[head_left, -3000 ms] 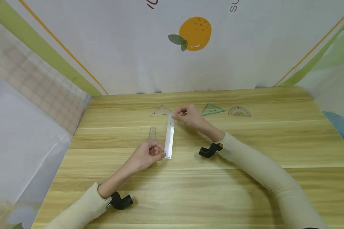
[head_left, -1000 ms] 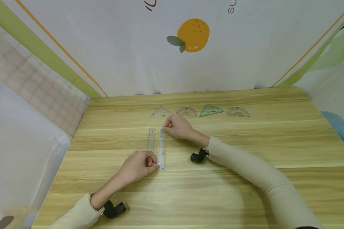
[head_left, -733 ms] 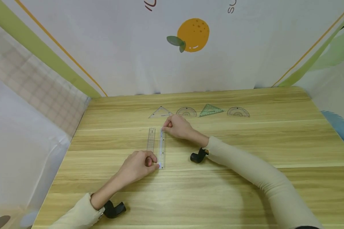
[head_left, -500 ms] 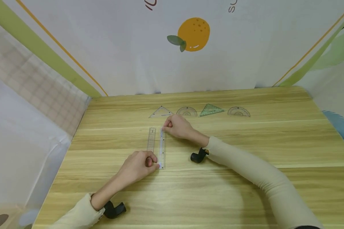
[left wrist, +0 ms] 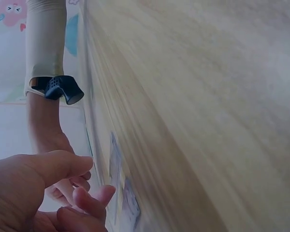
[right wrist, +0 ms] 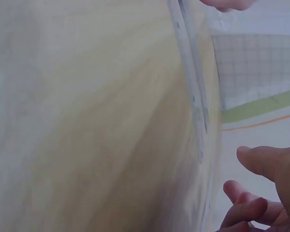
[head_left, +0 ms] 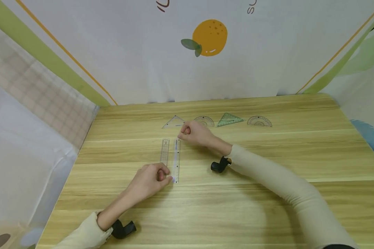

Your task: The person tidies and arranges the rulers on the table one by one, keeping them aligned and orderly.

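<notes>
A clear straight ruler (head_left: 176, 159) lies lengthwise on the wooden table, parallel to a shorter-looking clear ruler (head_left: 165, 148) on its left. My left hand (head_left: 149, 181) is by the near end of the first ruler, thumb tip right at its corner; it overlaps the other ruler's near end. In the left wrist view a gap shows between thumb and fingers. My right hand (head_left: 199, 134) hovers just past the far end of the first ruler, thumb and fingers apart with nothing between them in the right wrist view. It partly covers a clear protractor (head_left: 205, 119).
Along the back of the table (head_left: 205, 214) lie a clear set square (head_left: 169, 124), a green set square (head_left: 229, 119) and a second clear protractor (head_left: 259, 121). A printed cloth (head_left: 143, 62) hangs behind the table's far edge. Each wrist carries a black camera mount (head_left: 123, 230).
Both hands carried the ruler left and towards me, down beside the other ruler. My right hand has just let go, moving slightly up and right; my left hand's fingers have come loose.
</notes>
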The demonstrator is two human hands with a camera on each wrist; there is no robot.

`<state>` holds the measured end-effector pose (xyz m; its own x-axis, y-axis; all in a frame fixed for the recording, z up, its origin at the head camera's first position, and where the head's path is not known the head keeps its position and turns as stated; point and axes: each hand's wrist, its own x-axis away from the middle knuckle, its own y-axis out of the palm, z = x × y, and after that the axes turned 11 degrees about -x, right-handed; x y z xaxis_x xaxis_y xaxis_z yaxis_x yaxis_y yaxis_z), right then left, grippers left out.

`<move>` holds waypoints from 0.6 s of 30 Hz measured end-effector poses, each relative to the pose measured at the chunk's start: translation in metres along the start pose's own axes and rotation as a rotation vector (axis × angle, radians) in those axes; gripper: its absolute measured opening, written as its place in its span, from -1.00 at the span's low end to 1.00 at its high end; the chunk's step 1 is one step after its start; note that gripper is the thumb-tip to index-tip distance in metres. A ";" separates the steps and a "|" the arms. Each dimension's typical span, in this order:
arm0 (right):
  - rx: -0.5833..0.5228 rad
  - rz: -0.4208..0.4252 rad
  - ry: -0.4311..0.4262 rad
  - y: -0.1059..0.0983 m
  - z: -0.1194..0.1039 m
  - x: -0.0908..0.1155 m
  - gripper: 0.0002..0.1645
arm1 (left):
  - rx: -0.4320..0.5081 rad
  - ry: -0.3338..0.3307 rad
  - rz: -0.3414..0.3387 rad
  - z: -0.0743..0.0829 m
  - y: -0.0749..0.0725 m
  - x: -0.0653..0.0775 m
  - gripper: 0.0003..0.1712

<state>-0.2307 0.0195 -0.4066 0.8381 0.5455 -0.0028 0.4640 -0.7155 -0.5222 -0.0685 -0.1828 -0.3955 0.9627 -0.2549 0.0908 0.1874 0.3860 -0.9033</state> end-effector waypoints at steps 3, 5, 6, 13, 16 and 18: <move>-0.014 -0.007 -0.020 -0.006 0.002 0.000 -0.73 | 0.004 0.022 -0.004 0.000 0.000 0.000 -0.85; -0.029 -0.019 -0.040 -0.009 0.005 0.001 -0.74 | 0.005 0.037 -0.007 0.000 0.000 -0.001 -0.84; -0.034 -0.025 -0.052 -0.011 0.007 0.000 -0.75 | 0.005 0.041 -0.009 0.000 0.000 -0.001 -0.84; -0.071 -0.060 -0.091 -0.024 0.019 0.003 -0.74 | 0.044 0.064 -0.011 -0.003 -0.005 -0.008 -0.83; -0.077 -0.071 -0.111 -0.029 0.023 0.005 -0.73 | 0.068 0.068 -0.016 -0.003 -0.009 -0.012 -0.84; -0.085 -0.080 -0.121 -0.032 0.025 0.008 -0.74 | 0.086 0.069 -0.021 -0.003 -0.013 -0.015 -0.83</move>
<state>-0.2461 0.0578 -0.4111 0.7593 0.6470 -0.0696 0.5548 -0.6995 -0.4506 -0.0855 -0.1865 -0.3864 0.9433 -0.3228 0.0775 0.2261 0.4539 -0.8619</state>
